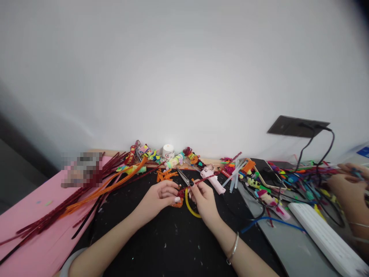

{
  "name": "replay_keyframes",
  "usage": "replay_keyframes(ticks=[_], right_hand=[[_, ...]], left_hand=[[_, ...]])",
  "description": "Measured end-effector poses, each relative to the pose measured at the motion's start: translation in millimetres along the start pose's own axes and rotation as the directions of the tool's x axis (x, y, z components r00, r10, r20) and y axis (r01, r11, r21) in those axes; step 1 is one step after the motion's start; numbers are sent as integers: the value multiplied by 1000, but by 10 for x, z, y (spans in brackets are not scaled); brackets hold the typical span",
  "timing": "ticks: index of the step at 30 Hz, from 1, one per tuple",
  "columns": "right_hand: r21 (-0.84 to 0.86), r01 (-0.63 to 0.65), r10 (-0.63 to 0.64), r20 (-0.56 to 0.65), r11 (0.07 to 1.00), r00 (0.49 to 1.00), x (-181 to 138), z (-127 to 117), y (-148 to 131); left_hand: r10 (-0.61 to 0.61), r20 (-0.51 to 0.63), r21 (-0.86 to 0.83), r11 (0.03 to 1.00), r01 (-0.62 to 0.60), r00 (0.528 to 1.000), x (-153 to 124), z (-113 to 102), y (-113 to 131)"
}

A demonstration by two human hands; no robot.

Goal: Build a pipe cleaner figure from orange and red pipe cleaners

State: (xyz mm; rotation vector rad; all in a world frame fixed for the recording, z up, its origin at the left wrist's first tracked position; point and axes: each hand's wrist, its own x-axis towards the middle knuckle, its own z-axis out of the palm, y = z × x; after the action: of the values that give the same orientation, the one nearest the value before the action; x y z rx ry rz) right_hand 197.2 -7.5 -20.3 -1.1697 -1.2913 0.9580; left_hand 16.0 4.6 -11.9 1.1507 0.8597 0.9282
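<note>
My left hand (163, 196) has its fingers closed on a small dark red tinsel piece, with an orange bit (178, 202) just under the fingertips. In my right hand (204, 198), thumb and fingers pinch a dark red tinsel pipe cleaner (215, 175), whose free end slants up to the right. A pair of scissors (183, 177) shows its metal blades beside the right fingertips; whether the hand also grips it I cannot tell. Below that hand curves a yellow loop (190, 206), its upper end hidden. Orange short pieces (166, 175) lie on the black mat (161, 246) behind the hands.
Red and orange pipe cleaners (54, 215) spread over the pink board (23, 231) at left. Along the wall stand a white cup (168, 151) and pipe-cleaner figures. A pink glue gun (213, 180), phone (268, 173), white power strip (325, 234), cables and another person's hand (346, 184) are right.
</note>
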Motion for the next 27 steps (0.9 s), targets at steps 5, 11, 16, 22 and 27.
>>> replay_keyframes(ticks=[5,11,16,22,27], right_hand=[[71,-29,31,-25,997,999,-12,45,-72],[150,-89,88,12,985,996,-16,78,-89],[190,-124,123,16,974,992,-10,81,-75],[157,-107,104,28,982,994,-11,69,-92],[-124,56,-51,42,991,998,-10,13,-87]], left_hand=[[-3,19,61,998,2,1000,-25,19,29],[37,-16,88,995,-36,999,-38,30,13],[90,-112,104,991,-79,990,-28,23,7],[118,-176,47,993,-111,977,-30,26,32],[120,-222,-23,991,-128,968,-7,-22,38]])
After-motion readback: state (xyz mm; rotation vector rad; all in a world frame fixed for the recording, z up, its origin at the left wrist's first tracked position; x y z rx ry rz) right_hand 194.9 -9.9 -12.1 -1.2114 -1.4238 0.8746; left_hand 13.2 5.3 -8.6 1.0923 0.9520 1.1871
